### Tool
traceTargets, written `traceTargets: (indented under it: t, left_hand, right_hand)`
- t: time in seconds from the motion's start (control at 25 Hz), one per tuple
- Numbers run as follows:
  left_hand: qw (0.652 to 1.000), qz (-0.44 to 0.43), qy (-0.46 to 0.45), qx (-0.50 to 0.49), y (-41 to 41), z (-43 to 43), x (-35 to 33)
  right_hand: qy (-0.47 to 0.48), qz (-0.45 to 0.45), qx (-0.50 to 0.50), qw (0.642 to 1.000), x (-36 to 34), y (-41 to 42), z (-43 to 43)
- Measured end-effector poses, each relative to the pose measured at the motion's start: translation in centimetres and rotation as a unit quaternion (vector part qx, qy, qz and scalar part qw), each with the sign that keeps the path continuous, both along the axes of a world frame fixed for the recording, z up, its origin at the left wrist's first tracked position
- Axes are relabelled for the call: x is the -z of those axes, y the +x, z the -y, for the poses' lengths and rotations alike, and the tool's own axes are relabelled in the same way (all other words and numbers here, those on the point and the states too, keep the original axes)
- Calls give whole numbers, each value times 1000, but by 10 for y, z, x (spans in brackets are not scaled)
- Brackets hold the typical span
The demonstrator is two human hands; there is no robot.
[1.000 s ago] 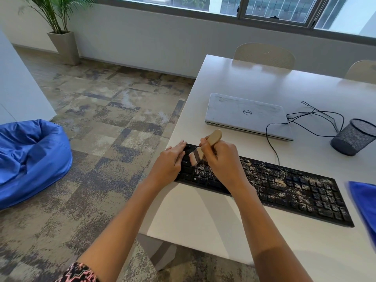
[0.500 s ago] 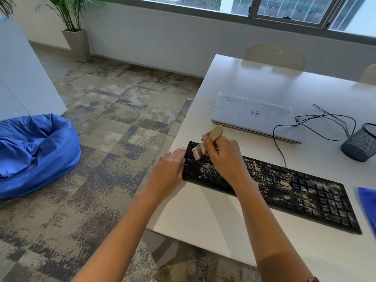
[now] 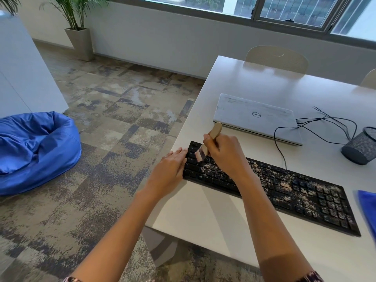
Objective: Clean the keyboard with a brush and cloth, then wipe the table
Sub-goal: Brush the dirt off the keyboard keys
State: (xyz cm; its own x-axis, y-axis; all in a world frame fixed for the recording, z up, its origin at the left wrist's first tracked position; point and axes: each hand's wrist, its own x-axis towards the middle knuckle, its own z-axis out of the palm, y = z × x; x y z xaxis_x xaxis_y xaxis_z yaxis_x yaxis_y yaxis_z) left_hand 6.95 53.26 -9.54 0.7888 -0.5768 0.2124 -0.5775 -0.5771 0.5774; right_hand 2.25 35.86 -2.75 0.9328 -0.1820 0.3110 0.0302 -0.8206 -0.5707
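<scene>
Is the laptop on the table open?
No, the Dell laptop lies shut, lid down, on the white table behind the keyboard.

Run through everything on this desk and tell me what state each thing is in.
keyboard: flat on the table, dusty across middle and right, left keys cleaner.
brush: gripped by the right hand, bristles on the upper-left keys.
left hand: fingers straight, resting at the keyboard's left end.
laptop: lid closed, smudged.
blue cloth: lying at the right edge, untouched.
mesh cup: standing on the table, contents unseen.
cable: loose, looped beside the laptop.
</scene>
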Motion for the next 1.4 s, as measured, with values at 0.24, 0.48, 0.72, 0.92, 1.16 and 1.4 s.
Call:
traceTargets:
  t: [0.24,0.48,0.72,0.92,1.16,1.4]
  left_hand:
    - [1000,-6,-9,1,-1,0,0]
    - [1000,-15,-16,9,1,0,2]
    - [1000,2,5,11,3,1,5]
    - [1000,19,6,10,3,1,3]
    - [1000,22,16,7,3,1,3]
    - [1000,23,20,8,4,1,6]
  right_hand:
    - [4,29,-11,1000,1,0,-3]
    - [-3,1,10,1000,-7,1,0]
    - [18,34,20,999,3,5,-9]
    - [16,28,17,999,3,6,-4]
    - [1,14,10,1000,-4,3,-8]
    - [12,26,14,999,1,6,-12]
